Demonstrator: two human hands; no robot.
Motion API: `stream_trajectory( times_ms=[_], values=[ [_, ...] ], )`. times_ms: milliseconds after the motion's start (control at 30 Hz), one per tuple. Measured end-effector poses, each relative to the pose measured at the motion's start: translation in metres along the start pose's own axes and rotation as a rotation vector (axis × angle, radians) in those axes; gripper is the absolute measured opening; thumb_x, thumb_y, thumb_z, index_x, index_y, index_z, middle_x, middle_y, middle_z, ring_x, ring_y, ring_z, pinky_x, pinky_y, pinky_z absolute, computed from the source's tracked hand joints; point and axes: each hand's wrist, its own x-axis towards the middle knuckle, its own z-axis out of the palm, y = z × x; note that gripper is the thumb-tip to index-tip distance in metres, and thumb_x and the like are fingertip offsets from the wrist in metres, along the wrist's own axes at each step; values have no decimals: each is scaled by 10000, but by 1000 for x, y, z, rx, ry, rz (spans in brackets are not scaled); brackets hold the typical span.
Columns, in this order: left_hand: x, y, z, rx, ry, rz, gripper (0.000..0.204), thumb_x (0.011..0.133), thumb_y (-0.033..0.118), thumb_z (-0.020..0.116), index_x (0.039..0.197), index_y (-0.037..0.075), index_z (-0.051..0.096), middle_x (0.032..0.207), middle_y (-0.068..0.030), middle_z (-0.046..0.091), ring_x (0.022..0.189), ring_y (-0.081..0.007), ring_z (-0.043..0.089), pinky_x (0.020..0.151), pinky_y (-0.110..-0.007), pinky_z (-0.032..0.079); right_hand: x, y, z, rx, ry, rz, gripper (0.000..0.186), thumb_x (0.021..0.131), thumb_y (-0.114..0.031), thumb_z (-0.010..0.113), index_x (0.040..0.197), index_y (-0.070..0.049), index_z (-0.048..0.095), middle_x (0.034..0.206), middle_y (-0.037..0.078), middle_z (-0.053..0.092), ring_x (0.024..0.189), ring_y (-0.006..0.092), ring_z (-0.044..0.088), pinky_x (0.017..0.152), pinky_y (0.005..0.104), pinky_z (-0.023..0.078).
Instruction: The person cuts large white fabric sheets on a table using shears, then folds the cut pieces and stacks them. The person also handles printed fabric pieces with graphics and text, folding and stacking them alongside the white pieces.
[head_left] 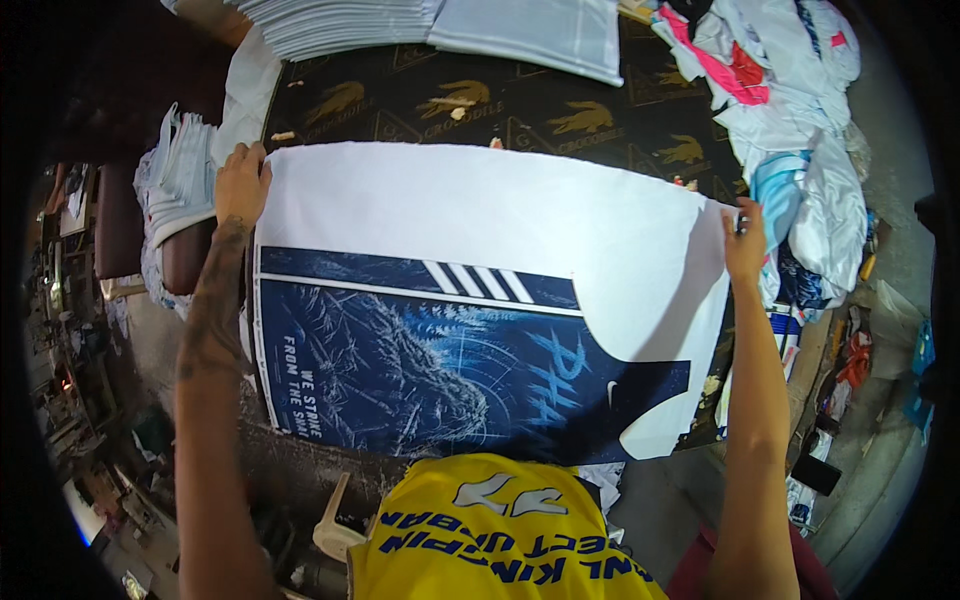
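A large white sheet (420, 195) lies spread in front of me, with a navy jersey panel (400, 370) printed on its near part. The print has a pale mountain-like design, light blue lettering and slanted white stripes. Whether the sheet is cloth or paper I cannot tell. At its far left corner my left hand (243, 185) pinches the edge, fingers together. My right hand (744, 240) grips the far right corner with curled fingers. Both arms are stretched forward, and the right one's shadow falls across the sheet. The near edge of the sheet reaches my yellow shirt (500, 530).
Under the sheet is a black tabletop (390, 95) patterned with gold animal figures. Stacked pale sheets (340, 25) lie at its far edge. Folded pale pieces (180, 165) sit at the left. White, pink and blue fabric (800, 120) is heaped at the right. A plastic chair (335, 530) stands near me.
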Motion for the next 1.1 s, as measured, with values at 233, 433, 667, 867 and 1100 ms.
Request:
stream_trajectory(
  times_ms=[233, 433, 667, 867, 1100],
  values=[
    [-228, 175, -128, -786, -180, -567, 145, 966, 88, 760, 1066, 15, 685, 987, -102, 668, 894, -222, 604, 855, -368, 493, -241, -77, -103, 74, -394, 23, 212, 946, -119, 781, 1118, -19, 709, 1115, 158, 719, 1067, 340, 676, 957, 428, 514],
    [-307, 251, -312, -899, -148, -320, 173, 1034, 213, 614, 1120, 72, 664, 1083, -27, 696, 921, -230, 616, 838, -398, 458, -441, -34, -144, 341, -146, 556, 152, 993, -160, 762, 1057, -31, 715, 877, 50, 672, 834, 150, 624, 760, 300, 504],
    [-365, 441, -440, -2370, 28, 338, 373, 1072, 492, 609, 1372, 271, 612, 1297, 75, 708, 1213, -269, 598, 1093, -607, 374, -672, 37, -162, 233, 30, 963, 337, 912, -168, 815, 1199, -69, 671, 912, 70, 655, 802, 195, 622, 751, 352, 525],
    [-439, 517, -441, -2344, -433, 431, 224, 1058, 343, 676, 1280, 342, 647, 1219, -185, 666, 1208, -336, 557, 1108, -593, 352, -876, 11, -169, 357, 39, 1254, 424, 877, -116, 854, 1251, -74, 658, 976, 74, 647, 802, 199, 626, 751, 344, 535],
    [-517, 563, -447, -2256, -614, 351, 297, 1053, 389, 697, 1332, 298, 657, 1162, -147, 710, 1146, -260, 648, 1078, -533, 400, -987, -20, -204, 394, 213, 1437, 392, 922, -163, 804, 1267, -64, 649, 1022, 60, 635, 852, 174, 637, 772, 323, 528]
  ],
)
